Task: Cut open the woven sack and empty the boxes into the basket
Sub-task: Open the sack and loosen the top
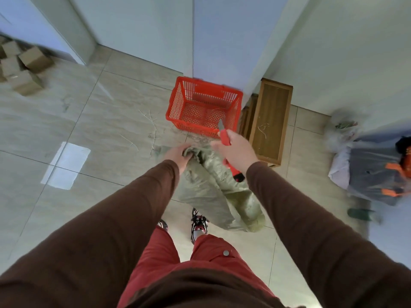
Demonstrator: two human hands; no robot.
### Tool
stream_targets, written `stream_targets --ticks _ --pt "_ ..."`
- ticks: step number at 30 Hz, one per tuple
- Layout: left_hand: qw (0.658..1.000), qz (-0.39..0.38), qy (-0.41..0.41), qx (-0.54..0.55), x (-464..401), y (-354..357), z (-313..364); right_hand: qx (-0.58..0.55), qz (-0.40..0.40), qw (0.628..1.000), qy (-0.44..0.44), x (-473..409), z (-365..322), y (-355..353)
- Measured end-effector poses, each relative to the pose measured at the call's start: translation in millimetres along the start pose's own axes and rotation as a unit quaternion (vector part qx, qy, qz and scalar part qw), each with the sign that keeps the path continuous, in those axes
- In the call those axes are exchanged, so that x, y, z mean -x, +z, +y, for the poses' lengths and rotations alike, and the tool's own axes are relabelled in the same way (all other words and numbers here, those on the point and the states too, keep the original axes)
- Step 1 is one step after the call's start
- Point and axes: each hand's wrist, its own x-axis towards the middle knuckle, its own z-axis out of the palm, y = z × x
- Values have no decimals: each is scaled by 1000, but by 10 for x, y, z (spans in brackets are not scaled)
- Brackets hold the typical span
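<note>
The left hand [178, 157] is gripping the bunched top of the woven sack [219, 192]; the right hand [235, 150] is holding the red knife [225, 138], blade pointing toward the basket [203, 107].

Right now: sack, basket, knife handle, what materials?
Sack: looks like woven plastic, dull grey-green, crinkled folds. Basket: red moulded plastic, perforated lattice walls. Knife: red handle, likely plastic; grey blade, probably metal.
</note>
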Motion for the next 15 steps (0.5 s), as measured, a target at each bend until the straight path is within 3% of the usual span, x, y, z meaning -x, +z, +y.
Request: stream_targets --ticks 3,7,11,15 --pt "1000 -6 28 7 44 -7 78 -32 -32 998 34 -81 123 198" --pt "989 -1 22 146 55 -8 21 -56 -67 992 86 -179 223 264" --pt "945 161 -83 270 121 -14 84 -138 -3 987 81 -210 174 265" --pt "926 34 -125 354 147 103 180 -175 10 983 50 -242 37 227"
